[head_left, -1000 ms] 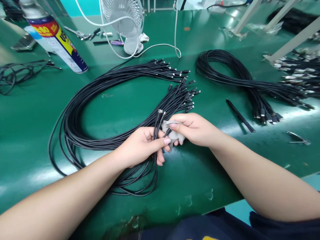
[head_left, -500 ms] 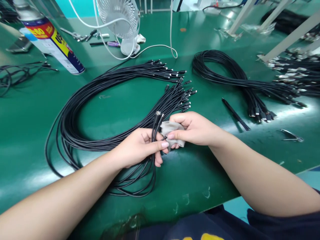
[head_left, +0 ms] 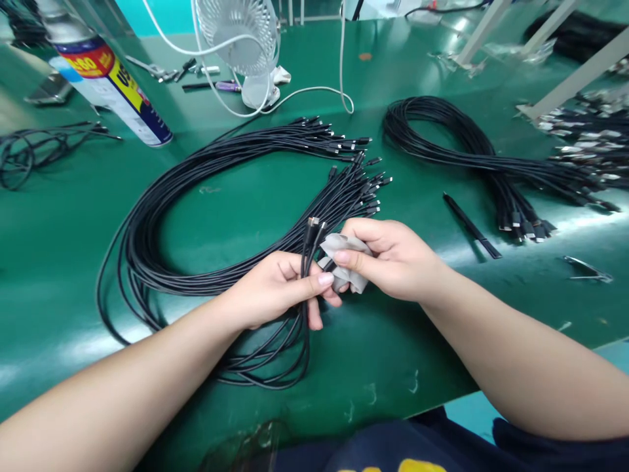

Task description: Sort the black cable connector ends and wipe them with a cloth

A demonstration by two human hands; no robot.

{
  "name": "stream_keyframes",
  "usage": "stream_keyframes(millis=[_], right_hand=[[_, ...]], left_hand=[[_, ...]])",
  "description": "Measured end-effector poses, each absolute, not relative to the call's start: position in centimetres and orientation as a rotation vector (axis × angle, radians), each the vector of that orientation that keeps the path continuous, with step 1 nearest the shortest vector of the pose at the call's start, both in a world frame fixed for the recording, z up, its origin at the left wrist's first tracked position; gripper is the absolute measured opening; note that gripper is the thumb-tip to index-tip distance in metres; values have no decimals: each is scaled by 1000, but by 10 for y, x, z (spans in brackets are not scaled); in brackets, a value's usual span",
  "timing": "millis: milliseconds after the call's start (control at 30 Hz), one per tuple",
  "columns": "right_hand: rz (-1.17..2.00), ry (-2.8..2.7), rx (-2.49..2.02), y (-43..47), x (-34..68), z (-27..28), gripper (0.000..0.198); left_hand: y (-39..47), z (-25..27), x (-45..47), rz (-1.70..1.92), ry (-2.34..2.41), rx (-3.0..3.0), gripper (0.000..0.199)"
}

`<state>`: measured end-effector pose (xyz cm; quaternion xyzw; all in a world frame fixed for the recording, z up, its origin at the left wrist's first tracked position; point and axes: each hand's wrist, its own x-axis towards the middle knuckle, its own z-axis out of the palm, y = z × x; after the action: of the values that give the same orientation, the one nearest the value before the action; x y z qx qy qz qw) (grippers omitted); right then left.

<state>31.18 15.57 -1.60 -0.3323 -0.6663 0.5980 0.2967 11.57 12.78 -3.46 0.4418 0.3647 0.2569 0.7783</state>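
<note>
My left hand (head_left: 282,288) is closed around several black cables (head_left: 305,255), whose plug ends point up above the fingers. My right hand (head_left: 393,259) pinches a crumpled grey-white cloth (head_left: 350,252) close beside those plugs. One cable end seems to run from the left fingers toward the cloth, and its tip is hidden there. Behind both hands, a large loop of black cables (head_left: 147,229) lies on the green table, its connector ends fanned out toward the right.
A spray can (head_left: 118,92) stands at the left, near a small white fan (head_left: 240,39) with its cord. To the right lie another cable bundle (head_left: 442,131), a black pen (head_left: 472,226), and tweezers (head_left: 587,269). Metal posts (head_left: 574,78) rise at the back right.
My right hand and the cloth have shifted slightly right, and the cloth's folds have changed. The left hand still grips the cables. The whole view has moved a little.
</note>
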Motion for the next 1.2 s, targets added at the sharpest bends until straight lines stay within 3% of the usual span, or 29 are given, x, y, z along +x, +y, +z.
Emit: stream_keyframes(millis=[333, 667, 867, 967, 1100, 1200], right_hand=[[597, -2284, -789, 152, 314, -20, 20], [499, -2249, -954, 155, 312, -17, 22], [885, -1889, -1106, 168, 319, -16, 17], [1155, -1786, -1135, 174, 322, -21, 26], [1775, -1802, -954, 174, 322, -27, 42], [2002, -1774, -823, 170, 319, -29, 42]], left_hand=[[126, -36, 116, 507, 764, 949, 32], [133, -34, 114, 506, 725, 915, 33], [129, -34, 111, 542, 575, 897, 29], [128, -33, 109, 530, 528, 861, 28], [127, -33, 110, 506, 490, 770, 26], [128, -32, 111, 510, 466, 693, 27]])
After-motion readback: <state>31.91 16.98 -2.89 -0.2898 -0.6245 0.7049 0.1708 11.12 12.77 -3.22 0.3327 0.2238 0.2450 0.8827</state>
